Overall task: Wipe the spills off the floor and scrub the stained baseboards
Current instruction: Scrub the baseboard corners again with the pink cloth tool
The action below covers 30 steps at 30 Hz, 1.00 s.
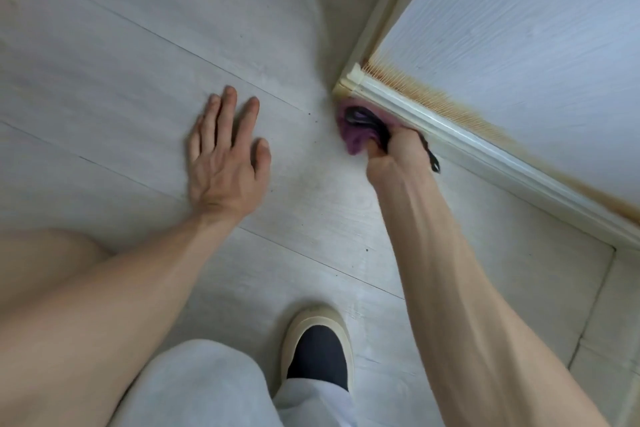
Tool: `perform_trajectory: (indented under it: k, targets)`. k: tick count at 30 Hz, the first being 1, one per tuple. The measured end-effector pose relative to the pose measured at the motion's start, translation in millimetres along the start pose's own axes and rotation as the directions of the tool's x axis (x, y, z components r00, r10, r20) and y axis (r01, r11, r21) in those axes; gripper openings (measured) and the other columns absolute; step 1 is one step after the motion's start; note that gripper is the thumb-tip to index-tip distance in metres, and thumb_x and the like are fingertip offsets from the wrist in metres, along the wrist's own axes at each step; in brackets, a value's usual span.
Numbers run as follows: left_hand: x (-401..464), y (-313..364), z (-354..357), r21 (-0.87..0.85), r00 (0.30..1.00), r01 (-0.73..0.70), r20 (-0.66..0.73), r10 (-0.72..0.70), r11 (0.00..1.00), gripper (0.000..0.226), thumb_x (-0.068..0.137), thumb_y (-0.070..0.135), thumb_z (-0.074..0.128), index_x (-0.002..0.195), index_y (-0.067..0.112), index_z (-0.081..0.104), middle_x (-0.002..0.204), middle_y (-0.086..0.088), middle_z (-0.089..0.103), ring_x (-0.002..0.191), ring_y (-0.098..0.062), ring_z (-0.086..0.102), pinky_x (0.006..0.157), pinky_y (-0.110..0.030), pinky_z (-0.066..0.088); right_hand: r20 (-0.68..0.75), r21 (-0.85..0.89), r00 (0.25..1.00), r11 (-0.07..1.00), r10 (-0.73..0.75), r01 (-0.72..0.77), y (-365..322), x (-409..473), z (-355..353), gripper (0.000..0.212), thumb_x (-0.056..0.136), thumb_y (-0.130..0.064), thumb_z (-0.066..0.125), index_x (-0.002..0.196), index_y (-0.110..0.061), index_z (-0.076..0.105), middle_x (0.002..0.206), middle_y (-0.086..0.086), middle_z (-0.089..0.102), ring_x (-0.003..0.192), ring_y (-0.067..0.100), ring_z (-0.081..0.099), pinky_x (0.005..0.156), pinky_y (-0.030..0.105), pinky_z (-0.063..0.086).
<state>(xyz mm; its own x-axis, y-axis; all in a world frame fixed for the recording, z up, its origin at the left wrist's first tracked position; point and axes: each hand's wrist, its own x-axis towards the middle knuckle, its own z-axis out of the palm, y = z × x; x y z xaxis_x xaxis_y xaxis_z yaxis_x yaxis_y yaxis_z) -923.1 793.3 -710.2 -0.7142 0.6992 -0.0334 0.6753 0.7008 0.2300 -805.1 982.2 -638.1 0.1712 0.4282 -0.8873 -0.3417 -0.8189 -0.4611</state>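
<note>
Purple cloth (356, 135) bunched in the right hand (398, 156), pressed to the baseboard (450, 135) at its corner.
Fingers curl round the cloth, mostly hidden behind it; a black strap crosses both. Left hand (225, 163) lies flat, fingers straight, on the floor (104, 62). One slipper (317, 340) shows, its heel cut off by a trouser leg.

Home interior, prob. hallway corner: pale plank floor (138, 45), cream baseboard (450, 135), ribbed wall panel (519, 28) w/ yellowed edge.

Pale plank floor (138, 45); ribbed white wall (519, 28) (yellowed low).
</note>
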Motion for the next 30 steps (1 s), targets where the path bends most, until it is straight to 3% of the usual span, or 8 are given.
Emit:
perform_trajectory:
  k: [4, 9, 13, 16, 20, 24, 27, 30]
  targets:
    - [0, -2, 0, 0.008, 1.000, -0.017, 0.000, 0.017, 1.000, 0.062, 0.104, 0.042, 0.037, 0.163, 0.029, 0.024, 0.173, -0.002, 0.011, 0.159, -0.022, 0.009, 0.126, -0.042, 0.016, 0.157, 0.007, 0.987, 0.999, -0.032, 0.031, 7, -30, 12, 0.029, 0.094, 0.012, 0.057, 0.122, 0.010, 0.063, 0.113, 0.021, 0.071, 0.101, 0.032, 0.072, 0.055, 0.034, 0.062]
    - [0, -3, 1, 0.007, 1.000, -0.011, 0.007, 0.011, 1.000, 0.062, 0.103, 0.044, 0.035, 0.163, 0.030, 0.024, 0.173, -0.001, 0.011, 0.159, -0.021, 0.009, 0.125, -0.042, 0.015, 0.233, 0.073, 0.973, 0.997, 0.007, -0.025, -7, -34, 23, 0.024, 0.098, 0.013, 0.042, 0.109, 0.006, 0.063, 0.084, 0.014, 0.062, 0.068, 0.022, 0.062, 0.048, 0.027, 0.058]
    - [0, -2, 2, -0.005, 1.000, -0.013, 0.022, 0.013, 1.000, 0.062, 0.103, 0.044, 0.034, 0.163, 0.030, 0.023, 0.173, -0.001, 0.011, 0.159, -0.021, 0.009, 0.125, -0.042, 0.015, 0.259, 0.048, 0.965, 0.999, -0.026, 0.014, -1, -28, 11, 0.023, 0.098, 0.014, 0.046, 0.114, 0.005, 0.061, 0.092, 0.017, 0.064, 0.070, 0.023, 0.064, 0.043, 0.025, 0.054]
    - [-1, -3, 3, 0.016, 1.000, -0.013, 0.004, 0.013, 1.000, 0.062, 0.103, 0.044, 0.035, 0.162, 0.031, 0.024, 0.173, 0.000, 0.011, 0.159, -0.021, 0.009, 0.125, -0.043, 0.016, 0.234, 0.057, 0.972, 0.998, -0.001, -0.012, -15, -14, -6, 0.021, 0.101, 0.010, 0.044, 0.108, 0.001, 0.061, 0.076, 0.013, 0.062, 0.049, 0.017, 0.059, 0.036, 0.019, 0.044]
    - [0, -2, 1, -0.006, 1.000, -0.024, -0.002, 0.024, 1.000, 0.061, 0.102, 0.042, 0.037, 0.161, 0.029, 0.028, 0.173, -0.001, 0.015, 0.159, -0.022, 0.012, 0.124, -0.043, 0.017, 0.380, -0.211, 0.925, 0.975, 0.018, 0.068, 16, -39, -3, 0.021, 0.098, 0.005, 0.057, 0.119, 0.001, 0.061, 0.101, 0.019, 0.071, 0.084, 0.031, 0.071, 0.061, 0.039, 0.063]
    - [0, 0, 0, -0.047, 0.999, -0.012, 0.051, 0.015, 0.999, 0.061, 0.102, 0.043, 0.036, 0.162, 0.033, 0.026, 0.173, 0.004, 0.010, 0.159, -0.018, 0.007, 0.126, -0.041, 0.013, 0.385, -0.287, 0.922, 0.945, -0.033, 0.153, 24, -45, -55, 0.020, 0.097, 0.001, 0.062, 0.117, 0.000, 0.060, 0.110, 0.021, 0.073, 0.103, 0.035, 0.072, 0.088, 0.049, 0.061]
    - [7, 0, -12, -0.214, 0.992, 0.073, 0.121, -0.048, 0.974, 0.062, 0.098, 0.030, 0.050, 0.158, 0.031, 0.036, 0.172, 0.005, 0.013, 0.159, -0.016, 0.006, 0.126, -0.039, 0.010, 0.444, -0.266, 0.895, 0.949, -0.037, 0.171, 17, -47, -86, 0.027, 0.096, -0.003, 0.064, 0.122, -0.001, 0.062, 0.099, 0.013, 0.075, 0.097, 0.029, 0.075, 0.089, 0.044, 0.062]
    - [2, 14, -32, -0.589, 0.986, 0.119, 0.166, -0.024, 0.800, 0.052, 0.088, 0.003, 0.053, 0.138, 0.015, 0.059, 0.153, -0.003, 0.051, 0.143, -0.015, 0.042, 0.122, -0.033, 0.028, 0.517, -0.243, 0.856, 0.957, -0.010, 0.158, 15, -51, -102, 0.019, 0.095, -0.005, 0.064, 0.113, -0.007, 0.066, 0.094, 0.009, 0.071, 0.088, 0.023, 0.073, 0.085, 0.039, 0.062]
